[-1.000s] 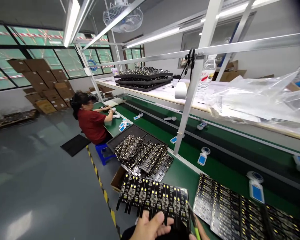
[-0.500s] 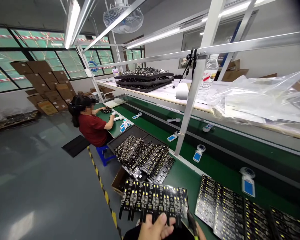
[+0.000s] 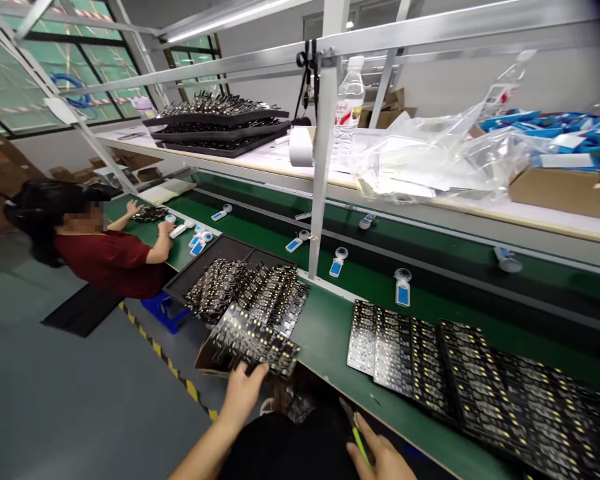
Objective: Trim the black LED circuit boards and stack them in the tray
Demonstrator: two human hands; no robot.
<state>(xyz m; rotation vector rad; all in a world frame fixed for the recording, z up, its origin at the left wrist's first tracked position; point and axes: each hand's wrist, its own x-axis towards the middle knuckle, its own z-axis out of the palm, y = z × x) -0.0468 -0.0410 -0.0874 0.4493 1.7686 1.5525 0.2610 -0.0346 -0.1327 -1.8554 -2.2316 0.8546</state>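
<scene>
Circuit panel (image 3: 260, 343) now lowered leftward, apparently onto pile.

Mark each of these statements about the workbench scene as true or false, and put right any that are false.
1. The left hand grips a black circuit panel at the near edge of the bench. True.
2. The right hand is empty. False: it holds a thin green-handled tool.
3. A pile of black circuit boards lies in a dark tray on the green bench. True.
4. The co-worker in a red shirt is standing. False: that person sits at the bench, hands on its top.
5. A clear water bottle stands on the upper shelf. True.
</scene>
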